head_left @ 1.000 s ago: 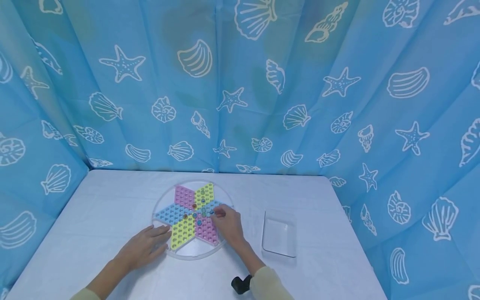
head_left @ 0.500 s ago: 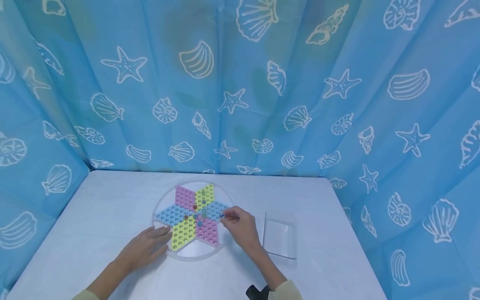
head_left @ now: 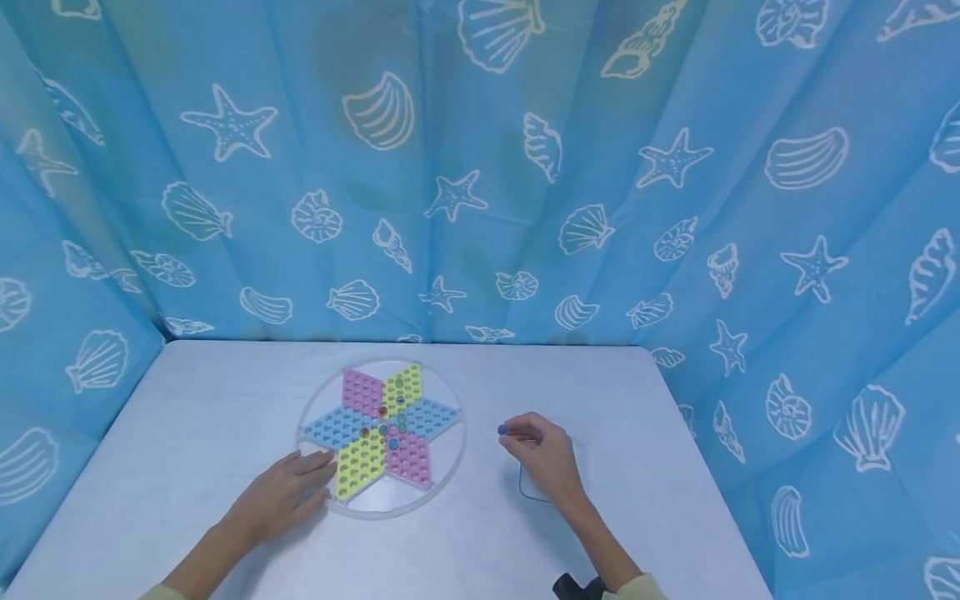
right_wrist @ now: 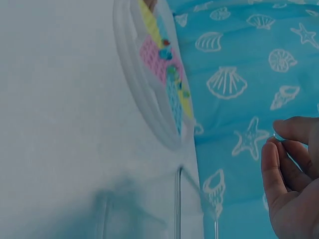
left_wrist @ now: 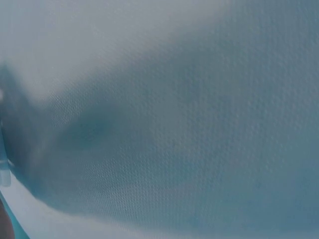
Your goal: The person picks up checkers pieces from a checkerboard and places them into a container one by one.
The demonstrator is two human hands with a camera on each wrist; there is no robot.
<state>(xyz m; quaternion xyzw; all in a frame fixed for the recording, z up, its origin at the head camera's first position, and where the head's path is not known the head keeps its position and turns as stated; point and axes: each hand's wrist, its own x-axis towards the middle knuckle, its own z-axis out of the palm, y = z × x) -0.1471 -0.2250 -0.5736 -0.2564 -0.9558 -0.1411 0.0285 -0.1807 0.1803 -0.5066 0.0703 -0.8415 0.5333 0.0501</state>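
In the head view my right hand (head_left: 546, 457) pinches a blue marble (head_left: 502, 430) between thumb and fingertips, above the table just left of a clear box (head_left: 534, 498) that the hand partly covers. The right wrist view shows the same hand with the marble mostly hidden by its fingers. My left hand (head_left: 281, 496) rests at the lower left rim of a round Chinese checkers board (head_left: 382, 510), fingers extended and touching its edge. The board has a pink, yellow and blue star of holes. Several marbles, one of them a blue marble (head_left: 393, 444), sit around its middle.
A white cloth covers the table (head_left: 225, 392). Blue curtains (head_left: 480, 250) with white shell prints stand behind and along the sides. A black device (head_left: 576, 587) is at the right wrist. The left wrist view is mostly blurred cloth.
My right hand has picked the blue marble off the board's right blue point and carried it right, to beside the clear box. The left hand stays at the board's rim.
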